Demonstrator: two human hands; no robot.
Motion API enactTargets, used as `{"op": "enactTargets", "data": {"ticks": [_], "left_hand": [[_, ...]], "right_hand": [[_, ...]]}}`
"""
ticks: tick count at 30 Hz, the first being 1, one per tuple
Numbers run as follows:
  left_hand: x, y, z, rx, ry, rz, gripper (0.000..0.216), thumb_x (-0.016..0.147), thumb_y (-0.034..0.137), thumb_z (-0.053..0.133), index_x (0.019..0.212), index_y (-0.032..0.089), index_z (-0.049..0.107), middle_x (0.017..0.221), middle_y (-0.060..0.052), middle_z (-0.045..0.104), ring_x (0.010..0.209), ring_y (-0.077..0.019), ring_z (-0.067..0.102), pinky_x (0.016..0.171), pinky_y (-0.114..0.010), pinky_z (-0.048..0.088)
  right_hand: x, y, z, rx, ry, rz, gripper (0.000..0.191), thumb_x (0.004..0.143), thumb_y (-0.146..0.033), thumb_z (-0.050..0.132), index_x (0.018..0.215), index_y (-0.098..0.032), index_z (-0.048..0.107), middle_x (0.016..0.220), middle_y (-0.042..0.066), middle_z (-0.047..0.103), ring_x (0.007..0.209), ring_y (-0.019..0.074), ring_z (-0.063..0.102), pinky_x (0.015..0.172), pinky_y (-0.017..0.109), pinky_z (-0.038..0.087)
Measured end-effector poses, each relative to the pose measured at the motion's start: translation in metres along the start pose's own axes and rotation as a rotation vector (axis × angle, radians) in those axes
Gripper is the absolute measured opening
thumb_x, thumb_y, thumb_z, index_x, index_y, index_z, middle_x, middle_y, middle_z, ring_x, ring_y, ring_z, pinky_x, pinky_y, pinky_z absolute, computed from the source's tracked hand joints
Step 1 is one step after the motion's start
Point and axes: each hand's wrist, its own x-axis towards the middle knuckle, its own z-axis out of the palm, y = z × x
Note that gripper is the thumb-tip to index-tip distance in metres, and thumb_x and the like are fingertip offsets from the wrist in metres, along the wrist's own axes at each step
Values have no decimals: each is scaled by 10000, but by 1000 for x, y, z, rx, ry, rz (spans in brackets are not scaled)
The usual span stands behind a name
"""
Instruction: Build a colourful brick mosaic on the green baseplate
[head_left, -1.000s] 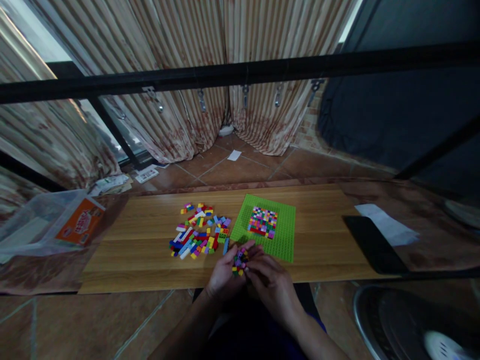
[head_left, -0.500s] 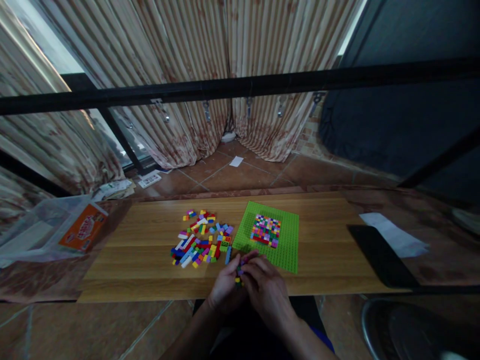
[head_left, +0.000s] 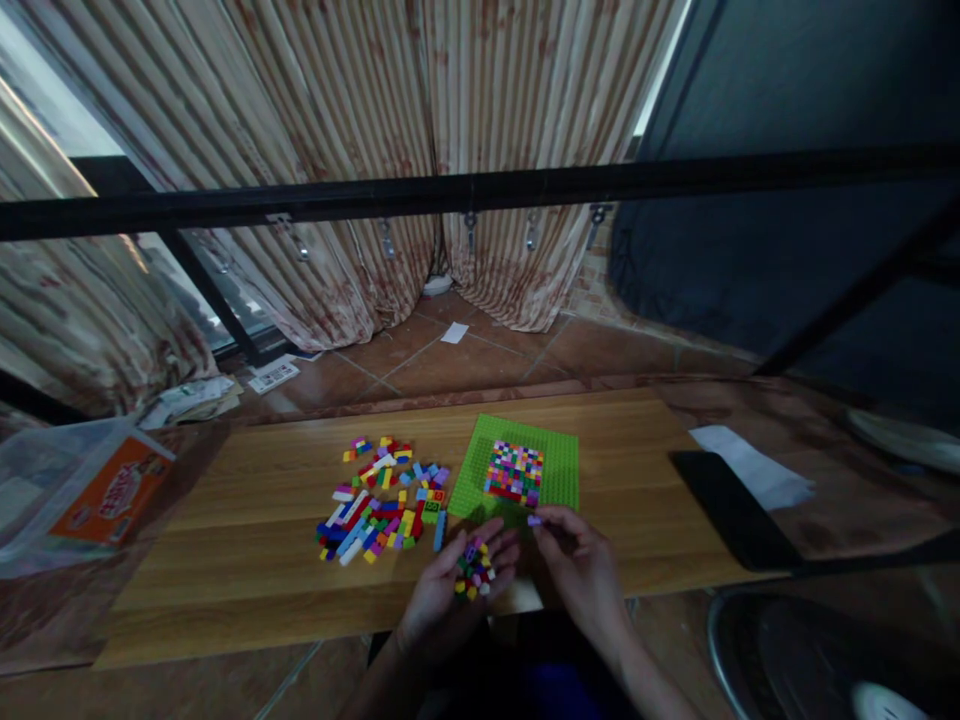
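We see our left hand (head_left: 442, 595) palm up by the near edge of the tabletop (head_left: 630, 490), open and slightly cupped, with a handful of small bricks (head_left: 474, 570) of many colours lying in the palm. Our right hand (head_left: 585, 570) is to its right, thumb and fingers closed in a pinch on a small purple brick (head_left: 534, 520). The two hands are apart. The purple brick shows at the near edge of the green board (head_left: 562, 470); we cannot tell whether it touches the board.

The green board lies a little right of the middle of the tabletop, its far edge near the tabletop's far edge. On it sits a block of bricks (head_left: 514, 472), set close together in many colours, with bare green around it. Left of the board we see a loose pile of bricks (head_left: 382, 515), mostly yellow, blue, red, white and purple, some of them touching each other. A long light blue brick (head_left: 439, 531) lies at the right side of that pile, just beside the near left corner of the board.

Along the right edge of the tabletop we see a flat black slab (head_left: 735, 510), with a white sheet of paper (head_left: 750, 465) just beyond it. Past the left edge stands a clear plastic box (head_left: 45, 440) with an orange label (head_left: 112, 490) on it.
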Motion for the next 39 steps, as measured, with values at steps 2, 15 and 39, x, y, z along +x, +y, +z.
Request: {"op": "enactTargets", "data": {"ticks": [2,15,39], "left_hand": [[-1,1,1,-4,2,-7,385,926,317,417,1217,120,573,1254,-134,599,1152,-217,560,1023,-331,348],[-2,1,4,13,43,-11,380,932,305,402,1211,115,575,1246,-128,606,1140,-217,567,1030,-336,346],[1,1,-3,16,25,-31,397,938,339,384,1202,126,590,1249,-121,606,1133,-212,571,1060,-347,303]], "right_hand": [[4,6,-7,-14,48,-6,250,803,-365,596,985,-216,679,956,67,720,879,223,671,801,381,531],[21,13,4,-65,126,-193,142,795,-335,627,858,-258,728,908,44,633,876,193,609,773,347,499],[35,20,13,155,172,15,95,665,-326,716,691,-238,740,810,32,652,796,186,607,729,320,466]]}}
